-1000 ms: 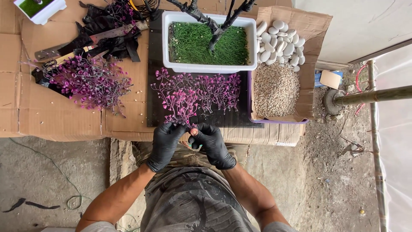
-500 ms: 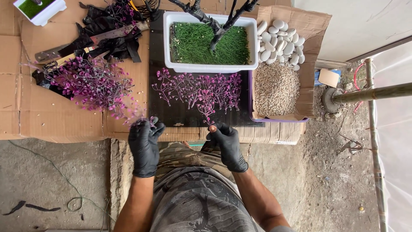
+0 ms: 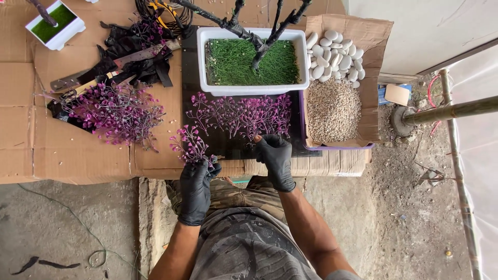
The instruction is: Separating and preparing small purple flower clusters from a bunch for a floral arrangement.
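Both my hands wear black gloves. My left hand [image 3: 197, 187] grips a purple artificial sprig [image 3: 191, 145] by its stem, holding it over the cardboard's front edge. My right hand [image 3: 275, 155] is closed on the stems of a row of purple sprigs [image 3: 244, 113] lying on a black tray [image 3: 233, 148]. Behind the tray stands a white rectangular planter [image 3: 254, 85] with green grass matting and a dark bare tree trunk [image 3: 259, 44].
A pile of purple sprigs [image 3: 116, 111] lies on the cardboard [image 3: 67, 155] at left, with black scraps and a blade [image 3: 129, 54] behind. A cardboard box [image 3: 363, 67] at right holds white pebbles [image 3: 334, 52] and gravel [image 3: 332, 109]. A small white planter [image 3: 54, 23] sits far left. A pole [image 3: 451, 110] crosses at right.
My left hand has lifted a purple sprig away to the left of the tray. My right hand has moved forward onto the sprigs on the tray.
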